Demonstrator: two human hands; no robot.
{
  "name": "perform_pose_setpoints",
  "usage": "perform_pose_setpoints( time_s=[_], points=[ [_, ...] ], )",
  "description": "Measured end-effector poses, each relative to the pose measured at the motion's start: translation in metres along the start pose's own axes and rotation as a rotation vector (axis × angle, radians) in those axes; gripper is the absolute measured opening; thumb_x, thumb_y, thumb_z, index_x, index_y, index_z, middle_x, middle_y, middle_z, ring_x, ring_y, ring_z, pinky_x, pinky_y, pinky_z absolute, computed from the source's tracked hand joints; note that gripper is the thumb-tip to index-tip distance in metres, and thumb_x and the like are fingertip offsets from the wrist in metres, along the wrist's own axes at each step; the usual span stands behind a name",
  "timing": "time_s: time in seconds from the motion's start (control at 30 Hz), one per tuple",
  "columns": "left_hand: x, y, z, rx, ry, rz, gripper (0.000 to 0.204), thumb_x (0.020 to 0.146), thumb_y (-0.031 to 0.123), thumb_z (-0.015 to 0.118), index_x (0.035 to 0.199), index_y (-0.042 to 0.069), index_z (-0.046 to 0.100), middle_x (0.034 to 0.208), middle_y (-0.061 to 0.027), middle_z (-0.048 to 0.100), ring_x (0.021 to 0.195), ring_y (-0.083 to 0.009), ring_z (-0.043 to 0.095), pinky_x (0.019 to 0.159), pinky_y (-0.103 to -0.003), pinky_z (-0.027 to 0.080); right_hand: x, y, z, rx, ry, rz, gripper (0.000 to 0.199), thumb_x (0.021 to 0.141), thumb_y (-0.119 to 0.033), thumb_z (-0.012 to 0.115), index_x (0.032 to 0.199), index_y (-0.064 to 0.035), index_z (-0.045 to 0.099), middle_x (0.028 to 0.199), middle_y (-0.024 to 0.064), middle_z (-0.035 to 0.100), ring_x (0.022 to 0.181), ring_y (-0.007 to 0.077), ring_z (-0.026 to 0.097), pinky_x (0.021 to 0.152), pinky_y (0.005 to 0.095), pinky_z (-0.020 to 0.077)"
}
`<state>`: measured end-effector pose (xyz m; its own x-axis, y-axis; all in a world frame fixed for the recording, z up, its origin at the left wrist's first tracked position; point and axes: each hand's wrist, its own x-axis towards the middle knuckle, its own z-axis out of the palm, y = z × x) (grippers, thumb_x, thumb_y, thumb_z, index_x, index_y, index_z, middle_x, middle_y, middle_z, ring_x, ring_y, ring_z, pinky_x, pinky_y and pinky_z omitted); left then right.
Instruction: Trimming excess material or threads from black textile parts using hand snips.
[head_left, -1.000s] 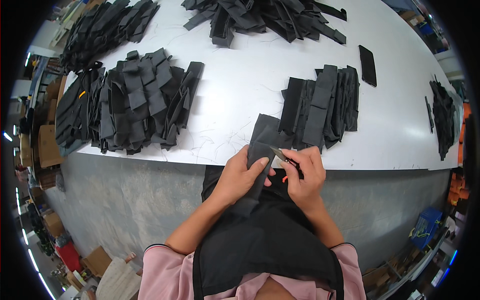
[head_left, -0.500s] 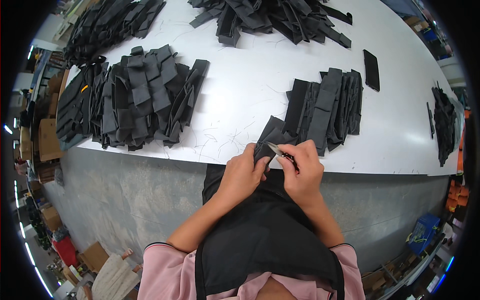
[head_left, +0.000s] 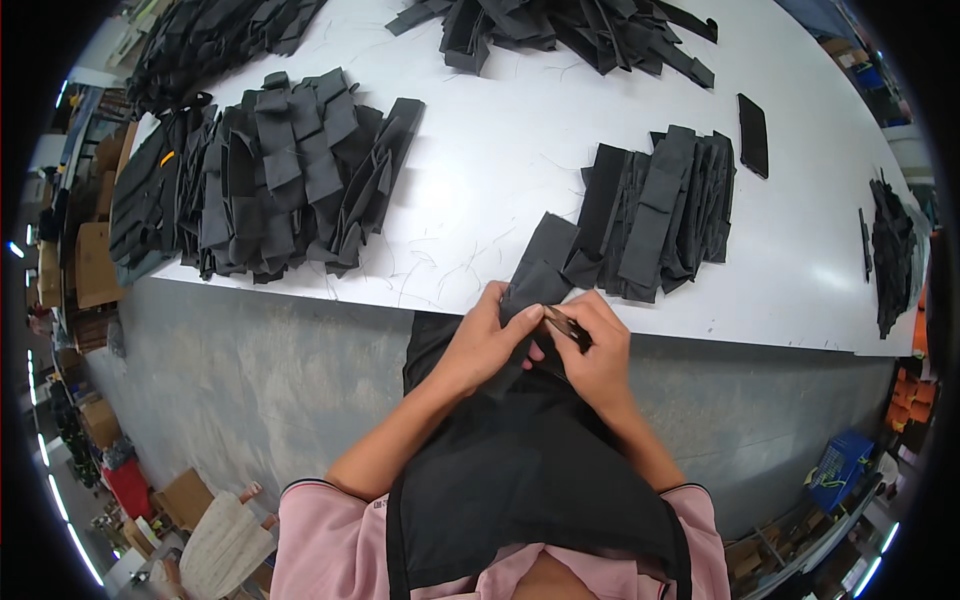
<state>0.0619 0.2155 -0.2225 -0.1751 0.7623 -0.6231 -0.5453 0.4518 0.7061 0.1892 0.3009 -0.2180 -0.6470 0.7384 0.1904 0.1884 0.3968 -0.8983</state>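
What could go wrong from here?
1. Nicked thumb: the left hand pinches the dark fabric strip with its thumb right by what look like small snips in the right hand; a slip might catch it.
2. Cut fabric: the snips work close against the strip, so a stray snip could mark it.
3. Snagging: the strip's far end lies near the stack of strips and might disturb it.
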Motion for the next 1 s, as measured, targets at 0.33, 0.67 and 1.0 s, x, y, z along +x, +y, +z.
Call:
perform_pose_setpoints(
  time_s=[0.33, 0.67, 1.0],
  points=[
    [-0.010, 0.021, -0.010, 0.264, -0.093, -0.019, 0.026, 0.091, 0.018, 0.055, 0.097, -0.006, 0.048, 0.082, -0.0134, 0.065, 0.059, -0.0146, 0.063, 0.052, -0.027, 0.051, 0.024, -0.005, -0.001, 0.002, -0.001, 0.065, 0.024, 0.069, -0.002, 0.067, 0.092, -0.0039, 0.061, 0.072, 0.0076, 0.058, 0.057, 0.0219, 0.057, 0.055, 0.0297, 0.0466],
    [-0.010, 0.024, -0.006, 0.443, -0.008, 0.098, 0.020, 0.089, 0.013, 0.053, 0.091, -0.007, 0.050, 0.068, -0.0140, 0.064, 0.055, -0.0161, 0.064, 0.051, -0.029, 0.050, 0.025, -0.029, -0.022, -0.351, -0.232, -0.179, 0.026, 0.067, -0.009, 0.072, 0.090, -0.0052, 0.061, 0.082, 0.0051, 0.050, 0.059, 0.0214, 0.054, 0.052, 0.0302, 0.0416],
    [-0.011, 0.025, -0.001, 0.585, 0.065, 0.139, 0.020, 0.087, 0.012, 0.055, 0.092, -0.007, 0.050, 0.064, -0.0152, 0.063, 0.056, -0.0200, 0.065, 0.051, -0.030, 0.050, 0.015, -0.024, -0.020, -0.300, -0.107, -0.115, 0.022, 0.068, -0.010, 0.071, 0.087, -0.0071, 0.061, 0.078, 0.0039, 0.050, 0.058, 0.0209, 0.054, 0.050, 0.0308, 0.0413]
  ],
)
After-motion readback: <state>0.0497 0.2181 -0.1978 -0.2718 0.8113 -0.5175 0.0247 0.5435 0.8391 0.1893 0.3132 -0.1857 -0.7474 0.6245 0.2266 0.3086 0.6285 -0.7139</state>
